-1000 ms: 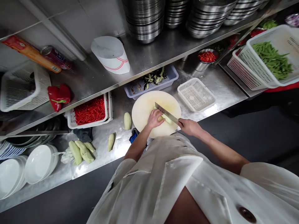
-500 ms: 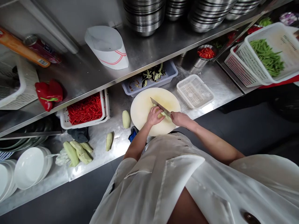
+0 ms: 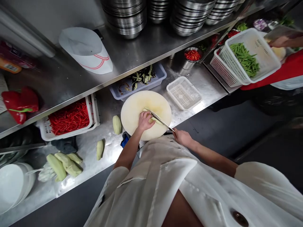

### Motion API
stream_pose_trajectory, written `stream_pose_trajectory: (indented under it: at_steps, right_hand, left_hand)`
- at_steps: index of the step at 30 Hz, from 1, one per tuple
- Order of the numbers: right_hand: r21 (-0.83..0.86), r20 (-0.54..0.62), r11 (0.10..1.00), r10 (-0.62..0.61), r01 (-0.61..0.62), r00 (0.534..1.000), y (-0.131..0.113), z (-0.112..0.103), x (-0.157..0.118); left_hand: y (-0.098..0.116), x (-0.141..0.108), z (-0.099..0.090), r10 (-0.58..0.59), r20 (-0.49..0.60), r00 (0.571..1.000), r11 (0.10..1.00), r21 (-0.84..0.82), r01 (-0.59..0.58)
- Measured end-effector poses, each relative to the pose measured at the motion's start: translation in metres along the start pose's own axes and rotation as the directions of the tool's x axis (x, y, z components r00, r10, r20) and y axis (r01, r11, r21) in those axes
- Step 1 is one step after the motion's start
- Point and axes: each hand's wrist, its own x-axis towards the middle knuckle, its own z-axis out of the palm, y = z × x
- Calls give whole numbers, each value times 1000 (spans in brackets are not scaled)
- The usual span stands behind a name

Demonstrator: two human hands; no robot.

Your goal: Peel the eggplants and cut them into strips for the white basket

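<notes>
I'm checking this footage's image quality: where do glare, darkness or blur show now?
Head view: glare whitens the steel counter beside the small white basket and farther left; the head view's floor lies dark; in the head view, another person's hand at upper right looks blurred, while the knife, left hand and right hand read fairly clearly.

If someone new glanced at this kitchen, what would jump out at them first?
Likely the round cutting board near the centre, where the left hand holds a pale vegetable piece and the right hand grips a knife. Next, perhaps the bright red chilies on the left, below the shelf, and the stacked steel bowls along the top of the view.
</notes>
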Motion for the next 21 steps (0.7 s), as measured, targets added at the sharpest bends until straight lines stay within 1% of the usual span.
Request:
stream_pose_trajectory:
  at_steps: [2, 4, 6, 8, 9, 12, 15, 17, 19, 21]
  right_hand:
    - [55, -32, 998, -38, 40, 999, 2, 3, 9]
    - [175, -74, 979, -98, 109, 992, 9, 4, 14]
    - [314, -127, 935, -129, 164, 983, 22, 4, 14]
    - [402, -174, 900, -104, 167, 979, 38, 4, 12]
    - [416, -190, 897, -78, 152, 979, 45, 3, 11]
    - [370, -196, 926, -5, 79, 981, 65, -4, 16]
    - [279, -192, 960, 19, 36, 981, 77, -11, 28]
    - [231, -153, 972, -2, 38, 988, 77, -11, 38]
    - [197, -97, 980, -17, 36, 995, 72, -10, 47]
    - [171, -62, 985, -8, 18, 998, 64, -17, 51]
  left_hand:
    - [2, -7, -5, 4, 41, 999, 999, 37, -6]
    - [4, -16, -12, 11, 79, 997, 998, 60, -16]
    - [5, -23, -19, 17, 107, 994, 998, 65, -24]
    - [7, -23, -24, 23, 129, 991, 998, 59, -31]
    - [9, -20, -24, 25, 137, 990, 998, 56, -33]
    - [17, -2, -19, 13, 130, 991, 999, 47, -20]
    - [26, 15, -6, 4, 101, 995, 1000, 23, -6]
    - [29, 20, 3, 1, 97, 995, 1000, 25, -3]
    - [29, 21, 10, -17, 105, 994, 999, 46, 12]
    - [30, 22, 10, -32, 114, 993, 998, 59, 26]
